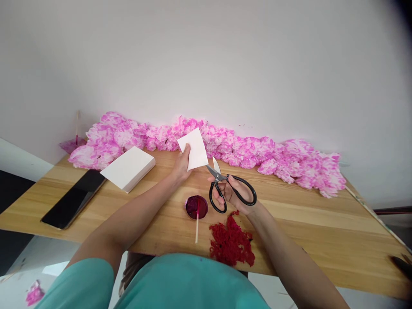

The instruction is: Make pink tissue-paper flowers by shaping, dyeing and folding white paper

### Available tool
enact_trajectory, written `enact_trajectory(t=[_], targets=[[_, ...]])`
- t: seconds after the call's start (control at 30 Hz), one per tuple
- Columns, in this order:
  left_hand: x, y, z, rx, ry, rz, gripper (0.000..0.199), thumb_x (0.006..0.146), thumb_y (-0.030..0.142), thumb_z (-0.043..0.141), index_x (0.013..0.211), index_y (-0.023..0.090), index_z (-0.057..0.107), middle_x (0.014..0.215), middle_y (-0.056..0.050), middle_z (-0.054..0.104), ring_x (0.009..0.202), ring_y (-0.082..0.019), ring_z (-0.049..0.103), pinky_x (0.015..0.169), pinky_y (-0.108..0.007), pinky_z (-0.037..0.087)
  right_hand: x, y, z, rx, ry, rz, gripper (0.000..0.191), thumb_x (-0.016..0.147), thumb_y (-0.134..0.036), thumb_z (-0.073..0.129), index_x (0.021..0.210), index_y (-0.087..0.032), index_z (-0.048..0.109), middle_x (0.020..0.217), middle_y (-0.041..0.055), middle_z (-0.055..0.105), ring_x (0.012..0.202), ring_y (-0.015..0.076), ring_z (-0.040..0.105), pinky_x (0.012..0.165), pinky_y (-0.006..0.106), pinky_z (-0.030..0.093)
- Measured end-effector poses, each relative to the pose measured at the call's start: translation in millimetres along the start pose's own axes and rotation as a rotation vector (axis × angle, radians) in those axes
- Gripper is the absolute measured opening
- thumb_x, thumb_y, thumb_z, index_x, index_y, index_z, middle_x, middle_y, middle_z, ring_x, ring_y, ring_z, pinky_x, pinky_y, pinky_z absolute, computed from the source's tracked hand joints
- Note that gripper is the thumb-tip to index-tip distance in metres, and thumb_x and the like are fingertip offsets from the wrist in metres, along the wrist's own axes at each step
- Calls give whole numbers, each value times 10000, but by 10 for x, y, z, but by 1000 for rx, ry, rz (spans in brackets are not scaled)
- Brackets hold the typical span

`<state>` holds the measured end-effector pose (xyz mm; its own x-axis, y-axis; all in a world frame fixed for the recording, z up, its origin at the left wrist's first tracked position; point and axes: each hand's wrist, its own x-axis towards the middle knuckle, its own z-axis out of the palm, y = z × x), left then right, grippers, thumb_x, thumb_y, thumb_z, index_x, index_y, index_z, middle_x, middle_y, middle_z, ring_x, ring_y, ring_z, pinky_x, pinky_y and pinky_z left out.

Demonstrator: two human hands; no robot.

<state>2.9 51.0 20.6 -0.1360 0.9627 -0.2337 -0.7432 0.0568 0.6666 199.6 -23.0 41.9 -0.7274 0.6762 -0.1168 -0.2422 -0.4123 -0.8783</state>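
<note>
A white sheet of paper (197, 148), possibly several layers thick, is pinched in my left hand (183, 163), thumb on its face. My right hand (236, 193) has its fingers through the black handles of a pair of scissors (222, 177). The blades are spread, their tips close to the lower right corner of the paper. Below my hands, a small round dish of dark magenta dye (192, 207) has a thin wooden stick (197, 229) lying across its rim. A tangle of red yarn-like threads (230, 242) lies under my right forearm.
Pink-and-white paper flowers (251, 150) line the back of the wooden table (289, 223) along the wall. To the left are a thick white paper stack (130, 167) and a black phone (72, 201). A long thin rod (373, 210) crosses the right edge; a dark-handled tool (401, 264) is near it.
</note>
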Motion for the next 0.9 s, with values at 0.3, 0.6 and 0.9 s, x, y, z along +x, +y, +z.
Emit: enact_trajectory(t=[0.3,0.6,0.9], targets=[[-58,-89,7,39,-30,98,374,841,469,687,987,126,649,923,-101,762,945,-227,716,886,-343,558,32,45,40,51,35,-27,591,871,-618,565,1247,-163,608,790,50,656,570,129,569,498,278,505],[-45,-144,-55,179,13,225,570,747,634,692,1006,129,639,867,-92,751,873,-231,716,790,-323,558,50,26,113,77,115,-50,548,841,-599,614,1193,-179,621,726,12,607,544,119,529,476,275,503],[-12,-151,-78,225,27,260,618,736,678,667,1027,133,634,887,-96,748,851,-229,710,754,-312,555,58,80,130,42,224,-65,455,887,-563,574,1129,-186,654,579,-58,477,410,58,378,406,201,382]])
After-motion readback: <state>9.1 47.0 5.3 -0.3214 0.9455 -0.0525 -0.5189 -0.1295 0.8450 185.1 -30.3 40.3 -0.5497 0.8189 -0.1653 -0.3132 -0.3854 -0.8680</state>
